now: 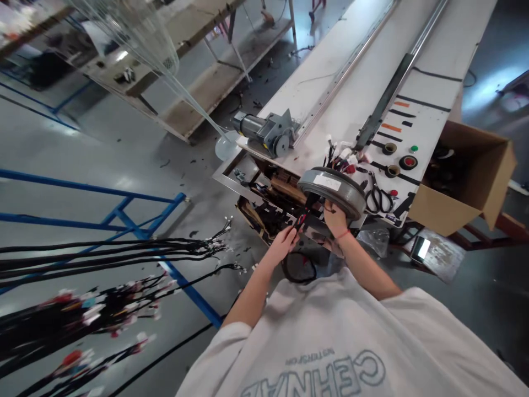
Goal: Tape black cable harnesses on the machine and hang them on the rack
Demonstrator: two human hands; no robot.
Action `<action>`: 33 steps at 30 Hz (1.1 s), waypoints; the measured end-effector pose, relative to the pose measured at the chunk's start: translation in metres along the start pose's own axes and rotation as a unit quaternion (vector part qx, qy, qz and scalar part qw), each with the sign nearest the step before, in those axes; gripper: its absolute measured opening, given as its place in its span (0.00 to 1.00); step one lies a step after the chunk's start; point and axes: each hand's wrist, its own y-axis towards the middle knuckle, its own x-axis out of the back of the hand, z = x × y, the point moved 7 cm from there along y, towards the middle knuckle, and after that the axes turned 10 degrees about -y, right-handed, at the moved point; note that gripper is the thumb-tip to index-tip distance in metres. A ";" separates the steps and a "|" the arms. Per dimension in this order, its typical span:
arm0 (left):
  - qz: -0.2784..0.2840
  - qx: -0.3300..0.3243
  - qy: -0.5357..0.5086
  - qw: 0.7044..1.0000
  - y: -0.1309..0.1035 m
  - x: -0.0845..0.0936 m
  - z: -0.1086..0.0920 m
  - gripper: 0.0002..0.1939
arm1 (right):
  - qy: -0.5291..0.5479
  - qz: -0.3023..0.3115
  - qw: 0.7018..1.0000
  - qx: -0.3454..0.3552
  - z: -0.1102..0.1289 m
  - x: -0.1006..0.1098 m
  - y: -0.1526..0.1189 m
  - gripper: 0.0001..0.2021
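Observation:
My left hand [288,241] is closed around a black wire harness [306,210], with some red showing among its dark strands. From there the harness runs up to a thick grey ring-shaped wheel [330,190] that has a white label on its face. My right hand [336,221] is just under the near side of this wheel, its fingers curled and partly hidden, so what they hold is unclear. Beyond the wheel, a cluster of white and red connectors [346,157] rests on the white workbench [322,88]. Black-handled scissors [378,197] lie to its right.
Tape rolls [409,162] and tape strips lie along the bench's right part. A cardboard box [450,204] stands at right. A motor unit [264,131] sits on the bench's left corner. Harnesses [103,256] hang over a blue frame [136,220] at left; a fan [136,38] stands behind.

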 end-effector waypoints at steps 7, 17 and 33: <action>0.016 -0.057 0.075 0.995 0.049 -0.024 -0.051 0.19 | -0.296 0.122 0.945 0.069 0.047 -0.003 -0.014 0.21; 0.010 -0.158 0.289 0.944 0.028 -0.028 -0.057 0.19 | -0.006 0.103 0.994 0.029 0.013 0.001 -0.004 0.17; -0.035 -0.133 0.215 0.967 0.020 -0.032 0.000 0.22 | -0.035 0.023 0.948 0.316 0.053 0.034 -0.002 0.18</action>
